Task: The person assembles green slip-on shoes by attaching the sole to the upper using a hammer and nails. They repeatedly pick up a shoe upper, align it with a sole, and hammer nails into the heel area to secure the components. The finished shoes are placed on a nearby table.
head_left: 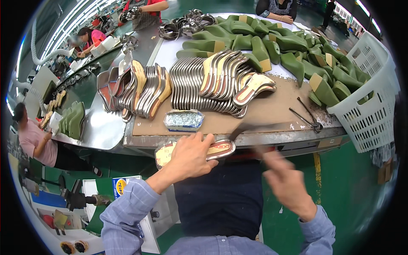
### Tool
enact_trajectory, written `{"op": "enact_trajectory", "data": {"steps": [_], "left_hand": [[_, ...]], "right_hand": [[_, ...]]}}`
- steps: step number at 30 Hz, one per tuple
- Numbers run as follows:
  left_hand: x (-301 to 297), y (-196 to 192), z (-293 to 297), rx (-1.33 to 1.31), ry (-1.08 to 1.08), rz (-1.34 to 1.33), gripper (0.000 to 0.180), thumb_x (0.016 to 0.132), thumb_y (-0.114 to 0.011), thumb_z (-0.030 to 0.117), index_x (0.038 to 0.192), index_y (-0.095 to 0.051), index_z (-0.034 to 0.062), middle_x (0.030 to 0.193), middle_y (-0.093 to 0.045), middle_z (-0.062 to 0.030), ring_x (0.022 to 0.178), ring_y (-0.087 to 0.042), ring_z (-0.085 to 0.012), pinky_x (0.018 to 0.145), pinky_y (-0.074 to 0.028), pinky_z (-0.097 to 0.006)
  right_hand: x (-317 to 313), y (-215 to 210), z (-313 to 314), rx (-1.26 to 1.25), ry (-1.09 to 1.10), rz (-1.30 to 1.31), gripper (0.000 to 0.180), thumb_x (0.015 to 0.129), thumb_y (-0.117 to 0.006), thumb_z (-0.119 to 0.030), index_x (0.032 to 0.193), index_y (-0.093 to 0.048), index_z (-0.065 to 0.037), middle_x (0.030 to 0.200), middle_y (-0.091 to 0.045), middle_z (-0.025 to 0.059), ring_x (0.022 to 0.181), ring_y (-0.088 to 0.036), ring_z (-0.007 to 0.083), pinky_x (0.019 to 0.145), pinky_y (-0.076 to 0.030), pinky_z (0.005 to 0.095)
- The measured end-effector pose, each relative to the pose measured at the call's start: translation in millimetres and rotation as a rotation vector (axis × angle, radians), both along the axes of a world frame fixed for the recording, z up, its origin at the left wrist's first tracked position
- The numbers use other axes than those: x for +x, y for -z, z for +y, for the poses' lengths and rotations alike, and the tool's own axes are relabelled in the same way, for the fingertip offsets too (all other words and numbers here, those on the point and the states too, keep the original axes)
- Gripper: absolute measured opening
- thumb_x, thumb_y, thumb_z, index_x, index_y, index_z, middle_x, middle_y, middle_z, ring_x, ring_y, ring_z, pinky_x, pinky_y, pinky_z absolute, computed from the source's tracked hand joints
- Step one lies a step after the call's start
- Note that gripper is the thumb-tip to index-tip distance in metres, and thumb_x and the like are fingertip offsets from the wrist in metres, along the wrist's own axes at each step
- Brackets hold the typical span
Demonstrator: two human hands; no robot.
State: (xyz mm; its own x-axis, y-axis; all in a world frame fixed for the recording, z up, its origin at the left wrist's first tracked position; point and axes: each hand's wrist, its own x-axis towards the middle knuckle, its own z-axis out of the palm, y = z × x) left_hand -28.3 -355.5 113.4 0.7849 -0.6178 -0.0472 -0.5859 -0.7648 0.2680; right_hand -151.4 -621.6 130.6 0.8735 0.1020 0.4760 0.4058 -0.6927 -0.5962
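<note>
My left hand (191,155) is closed around a shoe insole (222,148) with a silvery rim and a cream face with reddish marks, at the table's front edge. Its far left part sticks out past my wrist. To the right, my right hand (284,176) is smeared by motion and closed on the handle of what looks like a hammer. The dark, blurred hammer head (246,128) reaches across to the insole's right end; whether it touches cannot be told. Just beyond my left hand lies a small plastic-wrapped block (184,120).
Rows of silver-edged insoles (187,87) stand across the tabletop (148,125). Green shoe lasts (293,63) are heaped behind. A white slatted basket (369,114) leans at the right, near metal pincers (314,123). Other people work farther off; one sits at left (38,140).
</note>
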Motion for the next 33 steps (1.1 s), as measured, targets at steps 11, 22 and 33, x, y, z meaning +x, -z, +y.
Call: {"op": "enact_trajectory", "data": {"steps": [11, 22, 33], "left_hand": [[2, 4, 4, -0.017, -0.019, 0.008, 0.055, 0.077, -0.079, 0.04, 0.114, -0.054, 0.0089, 0.101, -0.06, -0.0141, 0.099, -0.061, -0.0351, 0.084, -0.045, -0.046], [1, 4, -1, -0.01, -0.012, -0.01, 0.058, 0.075, -0.08, 0.041, 0.115, -0.054, 0.0077, 0.104, -0.062, -0.0141, 0.1, -0.062, -0.0347, 0.085, -0.046, -0.046], [20, -30, 4, 0.176, 0.07, 0.159, 0.07, 0.071, -0.075, 0.042, 0.124, -0.053, 0.0014, 0.095, -0.07, -0.0215, 0.09, -0.068, -0.0421, 0.08, -0.053, -0.048]], "right_hand": [[-3, 19, 9, 0.15, -0.059, 0.314, 0.048, 0.09, -0.071, -0.005, 0.136, -0.058, -0.006, 0.114, -0.07, 0.0213, 0.093, -0.073, 0.0341, 0.078, -0.058, 0.0386], [-8, 26, 13, 0.25, 0.017, 0.13, 0.05, 0.088, -0.074, -0.007, 0.136, -0.061, -0.015, 0.094, -0.071, 0.0183, 0.075, -0.07, 0.033, 0.065, -0.057, 0.0376], [74, 111, -105, -0.747, 0.418, -0.111, 0.048, 0.086, -0.066, -0.011, 0.133, -0.062, -0.017, 0.09, -0.064, 0.0136, 0.081, -0.065, 0.0362, 0.07, -0.051, 0.0502]]}}
